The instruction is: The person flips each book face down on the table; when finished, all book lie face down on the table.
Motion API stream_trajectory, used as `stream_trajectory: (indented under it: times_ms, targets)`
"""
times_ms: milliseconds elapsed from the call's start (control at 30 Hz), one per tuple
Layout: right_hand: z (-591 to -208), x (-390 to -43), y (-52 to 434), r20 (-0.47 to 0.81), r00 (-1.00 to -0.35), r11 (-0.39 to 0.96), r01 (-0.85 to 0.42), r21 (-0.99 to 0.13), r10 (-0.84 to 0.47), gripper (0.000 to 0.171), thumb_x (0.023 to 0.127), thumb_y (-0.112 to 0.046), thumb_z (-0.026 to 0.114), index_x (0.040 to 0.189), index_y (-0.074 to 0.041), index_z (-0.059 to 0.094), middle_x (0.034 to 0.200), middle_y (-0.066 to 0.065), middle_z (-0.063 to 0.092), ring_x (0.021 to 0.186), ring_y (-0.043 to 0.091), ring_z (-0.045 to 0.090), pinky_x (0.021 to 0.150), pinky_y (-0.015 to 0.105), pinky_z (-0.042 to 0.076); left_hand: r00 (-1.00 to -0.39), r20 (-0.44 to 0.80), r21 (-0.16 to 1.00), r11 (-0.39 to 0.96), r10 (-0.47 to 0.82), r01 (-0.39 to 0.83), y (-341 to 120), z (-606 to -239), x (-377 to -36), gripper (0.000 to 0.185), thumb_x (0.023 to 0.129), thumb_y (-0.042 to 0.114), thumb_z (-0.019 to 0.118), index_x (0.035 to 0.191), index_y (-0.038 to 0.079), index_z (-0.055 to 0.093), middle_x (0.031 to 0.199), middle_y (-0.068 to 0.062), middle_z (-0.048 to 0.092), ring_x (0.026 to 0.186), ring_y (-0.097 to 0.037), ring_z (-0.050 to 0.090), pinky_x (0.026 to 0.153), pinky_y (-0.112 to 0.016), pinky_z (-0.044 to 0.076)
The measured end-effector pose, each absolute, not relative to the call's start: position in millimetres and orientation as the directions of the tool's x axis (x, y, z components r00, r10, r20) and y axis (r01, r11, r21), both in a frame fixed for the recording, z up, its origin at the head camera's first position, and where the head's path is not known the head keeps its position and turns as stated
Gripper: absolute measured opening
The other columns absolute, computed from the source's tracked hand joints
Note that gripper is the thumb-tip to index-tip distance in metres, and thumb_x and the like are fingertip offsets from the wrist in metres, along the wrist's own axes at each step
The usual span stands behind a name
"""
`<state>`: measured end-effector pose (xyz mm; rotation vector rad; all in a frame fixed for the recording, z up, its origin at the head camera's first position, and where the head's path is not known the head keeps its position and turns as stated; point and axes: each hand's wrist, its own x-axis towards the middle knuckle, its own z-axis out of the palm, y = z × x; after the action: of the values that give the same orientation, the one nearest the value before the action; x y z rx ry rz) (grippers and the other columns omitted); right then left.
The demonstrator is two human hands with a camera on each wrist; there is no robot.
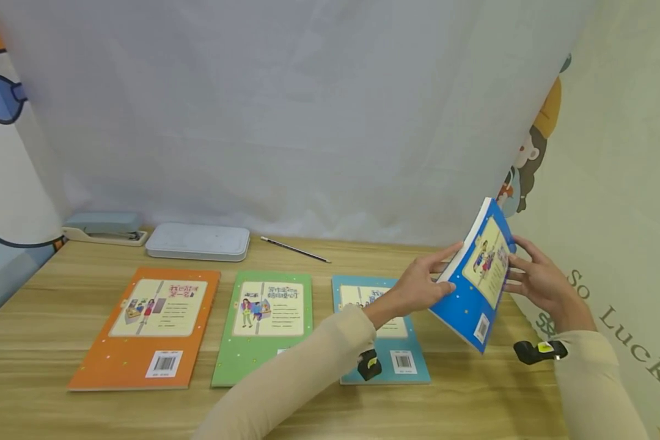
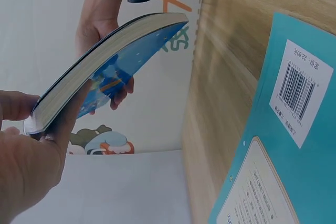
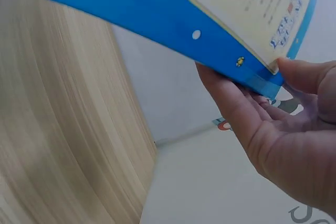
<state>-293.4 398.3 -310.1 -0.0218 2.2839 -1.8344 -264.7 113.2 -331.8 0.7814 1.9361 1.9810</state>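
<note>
A blue book is held up tilted above the right side of the table, its back cover with a barcode turned toward me. My left hand grips its left edge, thumb on the near cover and fingers behind, as the left wrist view shows along the page block. On the opposite side my right hand pinches the book near its upper corner; in the right wrist view the thumb lies on the cover and the fingers go underneath. Below my left forearm lies a light blue book, partly hidden by that arm.
A green book and an orange book lie back cover up in a row to the left on the wooden table. Along the back are a stapler, a pale case and a pencil. Curtains stand behind and at the right.
</note>
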Motion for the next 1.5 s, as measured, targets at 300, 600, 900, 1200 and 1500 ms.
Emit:
stream_trajectory:
  times_ms: [300, 600, 900, 1200, 1500]
  targets:
    - [-313.4, -294.9, 407.8, -0.154, -0.973, 0.324, 0.092, -0.941, -0.171, 0.072, 0.104, -0.014, 0.051, 0.162, -0.027, 0.01, 0.109, -0.015, 0.062, 0.096, 0.005, 0.066, 0.082, 0.03, 0.06, -0.851, 0.087, 0.985, 0.084, 0.517, 0.152, 108.4, -331.4, -267.8, 0.069, 0.092, -0.005, 0.065, 0.149, 0.03, 0.048, 0.156, -0.005, 0.045, 0.108, -0.029, 0.071, 0.07, -0.032, 0.062]
    - [-308.8, -297.3, 413.3, -0.168, -0.975, 0.551, 0.063, -0.832, -0.143, 0.075, 0.104, -0.017, 0.053, 0.162, -0.017, 0.005, 0.12, -0.005, 0.055, 0.096, 0.003, 0.063, 0.085, 0.029, 0.059, -0.878, -0.001, 0.959, 0.25, 0.479, 0.135, 112.1, -343.9, -269.4, 0.057, 0.089, 0.006, 0.074, 0.142, 0.024, 0.058, 0.142, -0.008, 0.059, 0.118, -0.023, 0.065, 0.085, -0.028, 0.059]
    - [-313.0, -306.5, 414.3, -0.225, -0.96, 0.725, 0.034, -0.688, -0.169, 0.085, 0.098, -0.022, 0.064, 0.16, -0.004, 0.008, 0.142, 0.038, 0.043, 0.11, 0.026, 0.064, 0.096, 0.047, 0.056, -0.899, -0.133, 0.961, 0.276, 0.416, -0.014, 123.6, -364.8, -263.5, 0.061, 0.084, -0.002, 0.076, 0.139, 0.021, 0.061, 0.1, -0.012, 0.069, 0.068, -0.021, 0.072, 0.064, -0.036, 0.062]
    - [-336.2, -308.8, 421.3, -0.285, -0.945, 0.779, 0.055, -0.625, -0.162, 0.08, 0.097, -0.02, 0.065, 0.157, 0.003, 0.016, 0.139, 0.039, 0.044, 0.113, 0.036, 0.064, 0.096, 0.051, 0.055, -0.9, -0.198, 0.963, 0.248, 0.388, -0.105, 143.0, -387.2, -254.6, 0.063, 0.081, -0.011, 0.075, 0.136, 0.016, 0.063, 0.067, -0.012, 0.065, 0.058, -0.024, 0.069, 0.058, -0.034, 0.061]
    - [-348.5, -319.8, 417.4, -0.303, -0.944, 0.803, 0.08, -0.591, -0.129, 0.076, 0.097, -0.015, 0.065, 0.154, 0.008, 0.02, 0.133, 0.042, 0.046, 0.106, 0.035, 0.066, 0.093, 0.049, 0.057, -0.906, -0.225, 0.931, 0.354, 0.359, -0.091, 151.6, -391.3, -256.3, 0.067, 0.079, -0.011, 0.076, 0.137, 0.02, 0.062, 0.072, -0.011, 0.073, 0.06, -0.022, 0.072, 0.053, -0.027, 0.058]
